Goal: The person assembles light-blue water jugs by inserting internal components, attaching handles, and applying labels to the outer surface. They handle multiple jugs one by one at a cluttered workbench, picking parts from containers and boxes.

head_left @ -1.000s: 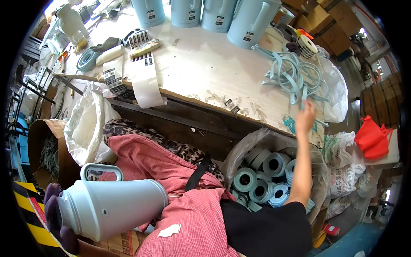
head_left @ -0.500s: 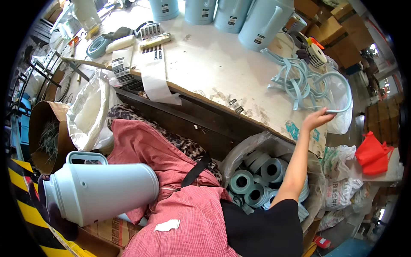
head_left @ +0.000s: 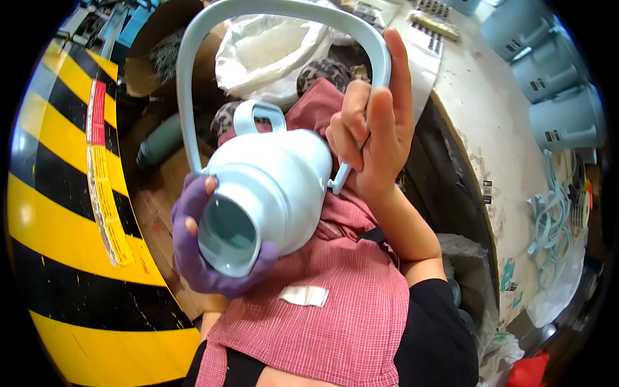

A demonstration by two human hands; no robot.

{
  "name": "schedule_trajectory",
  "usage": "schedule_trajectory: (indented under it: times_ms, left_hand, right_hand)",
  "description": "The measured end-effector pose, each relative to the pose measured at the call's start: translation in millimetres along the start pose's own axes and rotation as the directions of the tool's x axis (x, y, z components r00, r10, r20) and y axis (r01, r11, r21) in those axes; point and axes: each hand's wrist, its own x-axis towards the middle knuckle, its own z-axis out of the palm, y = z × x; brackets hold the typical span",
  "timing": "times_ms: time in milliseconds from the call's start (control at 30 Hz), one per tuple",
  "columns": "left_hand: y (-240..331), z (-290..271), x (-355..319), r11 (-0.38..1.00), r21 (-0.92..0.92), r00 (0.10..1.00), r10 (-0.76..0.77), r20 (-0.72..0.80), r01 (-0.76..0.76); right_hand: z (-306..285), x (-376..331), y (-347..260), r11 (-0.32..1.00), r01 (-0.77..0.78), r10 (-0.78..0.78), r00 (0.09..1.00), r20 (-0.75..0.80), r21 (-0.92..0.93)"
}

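Carried from the table, one pale-blue handle arched above the jug, gripped by the right hand's fingers. Before the pink apron, the gloved left hand's fingers clasped the jug's mouth. Beyond, four more jugs stood on the scuffed table, three showing black labels.

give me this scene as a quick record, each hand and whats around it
left hand: purple-gloved, around the mouth of a pale blue jug
right hand: bare, gripping one side of a curved pale blue handle
handle ends: close to the jug; whether fastened, unclear
table: more blue jugs, tangled blue strips
far left: black-and-yellow striped surface
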Motion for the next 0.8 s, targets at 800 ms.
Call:
schedule_trajectory:
  times_ms: [800]
  left_hand:
    - [-56.5,2.9,5.9,0.051,-0.810,0.745,-0.427,0.512,0.585]
  right_hand:
    - [5.1,-25.5,-18.7,0.859,-0.463,0.422,0.881,-0.213,-0.218]
